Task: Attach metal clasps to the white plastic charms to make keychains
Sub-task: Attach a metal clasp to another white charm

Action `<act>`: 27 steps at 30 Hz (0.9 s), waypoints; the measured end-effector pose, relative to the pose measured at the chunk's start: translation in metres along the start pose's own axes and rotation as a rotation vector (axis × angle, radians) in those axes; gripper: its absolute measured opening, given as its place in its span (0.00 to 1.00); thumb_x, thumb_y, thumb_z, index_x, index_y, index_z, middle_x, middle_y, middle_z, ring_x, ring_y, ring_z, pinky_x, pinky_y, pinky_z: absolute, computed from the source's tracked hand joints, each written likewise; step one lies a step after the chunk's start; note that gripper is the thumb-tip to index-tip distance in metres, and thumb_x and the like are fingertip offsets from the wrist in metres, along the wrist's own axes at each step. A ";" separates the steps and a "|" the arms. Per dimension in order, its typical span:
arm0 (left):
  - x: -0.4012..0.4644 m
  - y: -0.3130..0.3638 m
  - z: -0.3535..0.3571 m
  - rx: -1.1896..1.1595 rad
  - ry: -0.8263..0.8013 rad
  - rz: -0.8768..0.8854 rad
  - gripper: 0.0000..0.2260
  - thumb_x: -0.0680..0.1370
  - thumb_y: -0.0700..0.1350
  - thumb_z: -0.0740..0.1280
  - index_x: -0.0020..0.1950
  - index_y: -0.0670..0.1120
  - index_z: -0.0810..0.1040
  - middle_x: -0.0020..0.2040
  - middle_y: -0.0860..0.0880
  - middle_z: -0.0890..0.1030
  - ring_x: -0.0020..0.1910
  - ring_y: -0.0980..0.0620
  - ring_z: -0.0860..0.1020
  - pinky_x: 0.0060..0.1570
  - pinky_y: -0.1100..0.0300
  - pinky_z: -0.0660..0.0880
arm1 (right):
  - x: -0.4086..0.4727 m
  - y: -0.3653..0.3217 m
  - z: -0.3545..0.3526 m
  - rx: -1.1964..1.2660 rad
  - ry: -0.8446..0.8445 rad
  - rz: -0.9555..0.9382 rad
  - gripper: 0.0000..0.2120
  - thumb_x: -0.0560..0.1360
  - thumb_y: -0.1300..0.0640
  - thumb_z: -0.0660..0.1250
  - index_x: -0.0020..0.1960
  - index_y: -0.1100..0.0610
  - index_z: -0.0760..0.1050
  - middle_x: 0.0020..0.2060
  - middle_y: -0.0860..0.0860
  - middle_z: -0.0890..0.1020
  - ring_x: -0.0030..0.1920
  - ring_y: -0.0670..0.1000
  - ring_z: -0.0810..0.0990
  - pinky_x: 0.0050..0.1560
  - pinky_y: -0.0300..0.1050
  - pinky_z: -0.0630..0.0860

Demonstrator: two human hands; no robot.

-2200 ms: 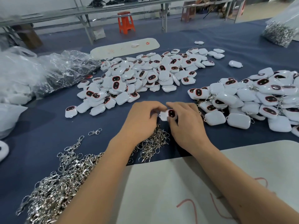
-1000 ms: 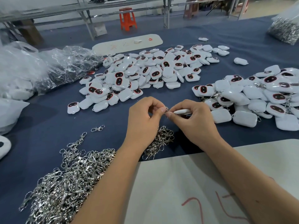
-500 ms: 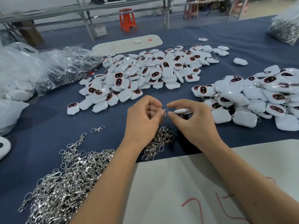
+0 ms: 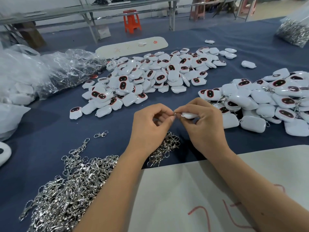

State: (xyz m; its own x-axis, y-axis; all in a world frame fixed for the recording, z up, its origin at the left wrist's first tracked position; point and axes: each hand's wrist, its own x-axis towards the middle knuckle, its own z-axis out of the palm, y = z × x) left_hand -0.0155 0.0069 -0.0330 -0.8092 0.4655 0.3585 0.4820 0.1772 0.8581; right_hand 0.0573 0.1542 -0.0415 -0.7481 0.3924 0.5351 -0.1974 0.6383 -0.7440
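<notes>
My right hand point(image 4: 204, 124) grips a white plastic charm point(image 4: 189, 115) edge-on, just above the blue table. My left hand point(image 4: 150, 129) pinches a small metal clasp point(image 4: 173, 114) at the charm's left end; most of the clasp is hidden by my fingertips. A big pile of loose silver clasps point(image 4: 70, 186) lies at the lower left, with a smaller heap point(image 4: 165, 148) under my hands. A pile of bare white charms point(image 4: 150, 77) sits in the middle of the table. Charms with clasps on them point(image 4: 267, 101) are heaped at the right.
Clear plastic bags point(image 4: 41, 71) crowd the left edge. A bag of clasps point(image 4: 294, 30) stands at the far right. A white sheet with red marks point(image 4: 200, 190) covers the near table edge. A white board point(image 4: 132, 46) lies at the back, an orange stool point(image 4: 132, 20) beyond.
My hands have lifted the charm off the table and turned it edge-on. The left hand's fingers now meet the charm's end with the clasp, after a brief gap half a second ago.
</notes>
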 end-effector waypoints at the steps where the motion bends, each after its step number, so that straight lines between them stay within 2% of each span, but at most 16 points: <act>1: 0.000 0.000 0.000 0.002 -0.003 0.008 0.07 0.76 0.35 0.74 0.43 0.47 0.84 0.38 0.53 0.83 0.38 0.53 0.80 0.39 0.66 0.76 | 0.000 0.000 0.000 -0.032 -0.007 -0.027 0.10 0.74 0.68 0.76 0.49 0.55 0.88 0.42 0.49 0.81 0.42 0.46 0.81 0.41 0.38 0.75; 4: 0.000 0.000 0.000 0.018 -0.020 0.029 0.08 0.75 0.34 0.73 0.42 0.48 0.83 0.37 0.54 0.82 0.37 0.53 0.79 0.37 0.68 0.74 | -0.001 0.000 0.001 -0.106 -0.012 -0.080 0.11 0.72 0.69 0.77 0.49 0.56 0.88 0.42 0.48 0.80 0.40 0.45 0.79 0.39 0.35 0.71; 6: 0.000 0.000 0.000 0.001 -0.010 0.038 0.09 0.75 0.34 0.73 0.42 0.48 0.83 0.37 0.54 0.82 0.36 0.54 0.78 0.36 0.67 0.74 | -0.001 0.000 0.001 -0.088 -0.007 -0.087 0.09 0.73 0.67 0.78 0.49 0.56 0.88 0.42 0.48 0.81 0.40 0.44 0.80 0.39 0.35 0.73; 9: 0.001 0.000 0.000 -0.084 0.036 0.029 0.08 0.75 0.33 0.73 0.42 0.46 0.83 0.36 0.54 0.82 0.35 0.58 0.75 0.36 0.67 0.72 | 0.001 0.001 0.000 0.055 -0.060 0.031 0.05 0.75 0.63 0.78 0.49 0.55 0.88 0.42 0.48 0.84 0.43 0.46 0.83 0.44 0.39 0.77; 11: 0.002 -0.001 -0.001 -0.130 0.030 0.015 0.07 0.75 0.33 0.74 0.43 0.45 0.84 0.36 0.54 0.81 0.35 0.58 0.74 0.37 0.66 0.71 | 0.003 0.003 -0.001 0.200 -0.108 0.146 0.04 0.76 0.62 0.77 0.48 0.54 0.88 0.43 0.48 0.86 0.45 0.46 0.84 0.47 0.37 0.78; 14: 0.002 -0.001 -0.001 -0.173 0.016 -0.004 0.06 0.76 0.33 0.74 0.44 0.44 0.84 0.36 0.53 0.81 0.35 0.57 0.74 0.36 0.67 0.70 | 0.005 0.005 -0.003 0.312 -0.119 0.187 0.05 0.76 0.63 0.76 0.46 0.54 0.87 0.42 0.48 0.87 0.45 0.46 0.85 0.50 0.35 0.77; 17: 0.001 -0.001 -0.002 -0.175 0.018 -0.002 0.07 0.75 0.33 0.74 0.44 0.45 0.84 0.37 0.50 0.82 0.36 0.56 0.76 0.37 0.66 0.72 | 0.004 0.005 -0.004 0.315 -0.125 0.147 0.07 0.76 0.64 0.76 0.45 0.52 0.87 0.41 0.48 0.85 0.45 0.48 0.83 0.49 0.38 0.77; 20: 0.000 -0.001 -0.002 -0.152 0.013 -0.015 0.07 0.76 0.33 0.74 0.44 0.45 0.85 0.37 0.54 0.82 0.36 0.57 0.76 0.38 0.65 0.73 | 0.002 0.003 -0.003 0.222 -0.071 0.052 0.07 0.76 0.64 0.76 0.45 0.53 0.86 0.41 0.50 0.83 0.42 0.51 0.82 0.43 0.43 0.77; 22: 0.000 0.000 -0.003 -0.130 0.007 -0.017 0.06 0.76 0.33 0.74 0.44 0.44 0.85 0.37 0.54 0.82 0.36 0.57 0.76 0.38 0.65 0.73 | 0.002 0.002 -0.003 0.115 -0.037 -0.055 0.05 0.75 0.65 0.76 0.45 0.56 0.86 0.40 0.50 0.83 0.40 0.50 0.81 0.39 0.41 0.75; 25: 0.000 0.000 -0.006 -0.108 -0.010 0.000 0.06 0.76 0.34 0.74 0.44 0.45 0.84 0.39 0.52 0.83 0.37 0.56 0.77 0.39 0.64 0.75 | 0.002 0.005 -0.005 -0.012 -0.048 -0.162 0.06 0.74 0.67 0.76 0.45 0.57 0.86 0.41 0.49 0.81 0.40 0.47 0.79 0.39 0.35 0.71; 27: 0.000 0.000 -0.008 -0.073 -0.029 0.022 0.07 0.75 0.35 0.74 0.44 0.46 0.84 0.40 0.51 0.83 0.38 0.54 0.79 0.40 0.64 0.76 | 0.002 0.007 -0.007 -0.061 -0.068 -0.191 0.06 0.75 0.67 0.76 0.45 0.57 0.86 0.41 0.49 0.80 0.39 0.46 0.78 0.38 0.37 0.70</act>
State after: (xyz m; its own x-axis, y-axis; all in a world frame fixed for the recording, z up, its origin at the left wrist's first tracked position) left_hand -0.0184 -0.0001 -0.0305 -0.7879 0.4939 0.3678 0.4733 0.1036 0.8748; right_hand 0.0585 0.1643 -0.0426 -0.7423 0.2162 0.6342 -0.3023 0.7367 -0.6049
